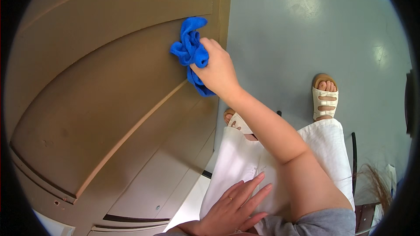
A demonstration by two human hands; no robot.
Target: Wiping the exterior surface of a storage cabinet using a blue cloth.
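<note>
A bunched blue cloth [188,47] is gripped in my right hand [218,64]. It rests against a brown panelled surface [115,82], near that surface's right edge; whether this is a door or a furniture front I cannot tell. My right arm reaches across from the lower right, and the fingertips are hidden behind the cloth. Low in the view, my left hand [238,200] hovers over my white trousers [226,167]. Its fingers are spread, nothing is in them, and one wears a thin ring.
Grey floor [279,39] stretches to the right of the brown surface. My feet are in cream strap sandals [325,101]. A lighter panel with a small round fitting [157,207] lies at the lower left. A thin black curved bar [354,164] stands beside my trouser leg.
</note>
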